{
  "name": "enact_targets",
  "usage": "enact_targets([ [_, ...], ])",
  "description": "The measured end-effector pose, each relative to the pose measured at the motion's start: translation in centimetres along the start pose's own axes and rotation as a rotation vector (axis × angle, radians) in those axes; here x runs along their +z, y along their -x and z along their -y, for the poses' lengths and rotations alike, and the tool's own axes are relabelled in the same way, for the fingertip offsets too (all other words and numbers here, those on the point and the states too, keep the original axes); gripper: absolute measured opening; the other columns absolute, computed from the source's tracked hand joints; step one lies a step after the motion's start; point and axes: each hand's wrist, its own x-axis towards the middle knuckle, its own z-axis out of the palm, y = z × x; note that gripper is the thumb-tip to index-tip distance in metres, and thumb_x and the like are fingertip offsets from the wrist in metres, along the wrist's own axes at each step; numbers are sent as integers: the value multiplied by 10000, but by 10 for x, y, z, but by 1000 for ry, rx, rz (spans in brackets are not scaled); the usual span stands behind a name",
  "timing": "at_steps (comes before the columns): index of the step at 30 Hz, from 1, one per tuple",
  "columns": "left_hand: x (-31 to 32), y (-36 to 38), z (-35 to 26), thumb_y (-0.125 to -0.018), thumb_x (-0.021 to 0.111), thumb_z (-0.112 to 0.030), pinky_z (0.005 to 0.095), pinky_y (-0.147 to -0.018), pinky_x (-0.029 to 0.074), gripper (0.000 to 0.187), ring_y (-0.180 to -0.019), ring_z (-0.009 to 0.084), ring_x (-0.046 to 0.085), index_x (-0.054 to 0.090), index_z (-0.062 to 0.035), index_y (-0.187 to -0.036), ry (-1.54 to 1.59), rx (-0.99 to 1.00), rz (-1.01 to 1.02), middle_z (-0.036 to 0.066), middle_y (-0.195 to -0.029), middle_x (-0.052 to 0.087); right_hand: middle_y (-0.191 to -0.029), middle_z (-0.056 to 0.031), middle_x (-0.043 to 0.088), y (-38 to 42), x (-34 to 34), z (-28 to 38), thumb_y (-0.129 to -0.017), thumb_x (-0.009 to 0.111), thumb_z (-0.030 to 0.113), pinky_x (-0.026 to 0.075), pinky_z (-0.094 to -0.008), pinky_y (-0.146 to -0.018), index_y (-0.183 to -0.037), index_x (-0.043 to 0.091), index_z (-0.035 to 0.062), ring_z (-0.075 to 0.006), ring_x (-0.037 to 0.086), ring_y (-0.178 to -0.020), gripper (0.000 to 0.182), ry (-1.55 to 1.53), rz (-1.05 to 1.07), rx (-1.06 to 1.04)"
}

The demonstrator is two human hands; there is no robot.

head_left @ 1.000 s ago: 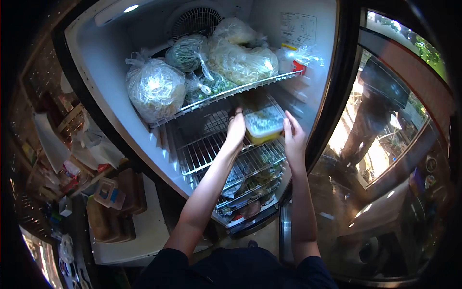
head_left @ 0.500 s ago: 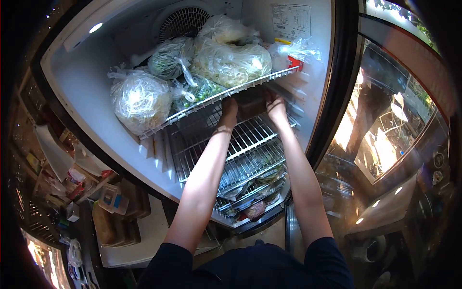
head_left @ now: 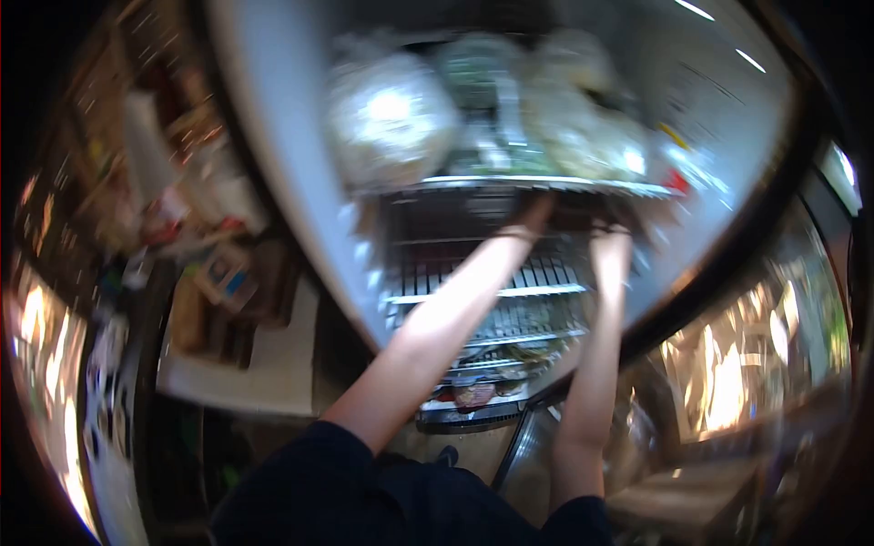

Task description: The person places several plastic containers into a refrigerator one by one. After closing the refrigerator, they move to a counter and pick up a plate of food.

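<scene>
The view is badly blurred. Both my arms reach deep into an open fridge, just under its top wire shelf (head_left: 510, 185). My left hand (head_left: 535, 217) and my right hand (head_left: 608, 238) are side by side in the dark gap between that shelf and the middle wire shelf (head_left: 492, 293). Their fingers are hidden in shadow. The lidded food container seen earlier cannot be made out. Plastic bags of greens (head_left: 391, 118) fill the top shelf above my hands.
Lower wire racks (head_left: 496, 350) hold dark packets of food. The fridge's side wall (head_left: 300, 209) stands left of my arms, and a reflective glass door (head_left: 728, 364) on the right. A white counter (head_left: 264, 369) with boxes lies at lower left.
My hands carried the lidded container from the front of the middle shelf to deep under the top shelf. My head has swung, so the fridge now sits more centred and blurred.
</scene>
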Motion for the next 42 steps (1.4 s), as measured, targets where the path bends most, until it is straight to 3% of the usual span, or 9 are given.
enact_targets([
  [5,-14,182,-155,-886,688,-95,297,-753,495,104,-847,174,608,645,-2,-902,144,242,4,116,-931,643,-1133,-157,673,151,7,57,-1043,487,187,553,-335,-814,-1293,563,-9,-225,663,-979,327,-888,-598,-286],
  [8,-79,310,-184,-858,734,-80,288,-658,517,95,-728,163,650,660,-30,-825,-260,427,183,47,-798,656,-851,-116,585,225,40,47,-989,590,348,545,-334,-590,-1120,538,-23,-209,603,-674,396,40,-1164,-696],
  [11,-168,382,-162,-832,769,-137,299,-526,479,129,-618,176,628,674,-77,-768,-584,514,164,44,-739,637,-701,-55,555,307,119,39,-1050,345,340,465,-322,-506,-872,552,28,-203,552,-561,414,-1205,-641,-672],
  [16,-336,449,-112,-927,694,-202,305,-498,390,255,-554,102,494,643,-26,-750,-606,-146,-858,64,-614,537,-761,-132,668,380,193,114,-1052,402,213,505,-279,-572,-999,608,-19,-168,625,-612,315,-1036,456,-756],
  [19,-460,475,-140,-985,617,-208,257,-553,397,235,-625,69,498,650,-15,-855,-636,128,-1157,8,-676,583,-868,-98,691,404,240,192,-1042,486,242,504,-239,-614,-1071,636,-14,-143,652,-711,298,-939,942,-347],
  [25,-633,520,-229,-1010,548,-232,353,-840,449,241,-1007,239,557,632,-16,-1072,-1052,224,-1588,108,-1086,629,-1005,-83,696,467,385,335,-1013,565,294,527,-270,-729,-1203,625,-9,-141,659,-925,362,-894,1192,-344],
  [33,-751,542,-212,-1041,429,-333,462,-1166,228,428,-1417,386,266,654,-9,-1207,-1110,-136,-1369,156,-1482,442,-1261,-203,609,532,524,465,-955,605,437,351,-438,-1060,-1304,571,-14,-352,522,-1222,571,-596,651,-789],
  [37,-763,547,-203,-1047,411,-309,433,-1179,210,427,-1433,357,247,653,-2,-1220,-891,-75,-1347,144,-1479,455,-1070,-206,655,549,537,484,-932,636,385,439,-429,-889,-1139,633,0,-331,610,-1027,437,-617,350,-926],
  [42,-787,575,-168,-1049,413,-295,391,-1059,400,462,-1210,298,550,539,45,-1335,-662,116,-1344,186,-1291,596,-765,-139,673,553,501,503,-923,665,270,488,-364,-609,-949,673,16,-195,637,-664,255,-772,845,-698],
])
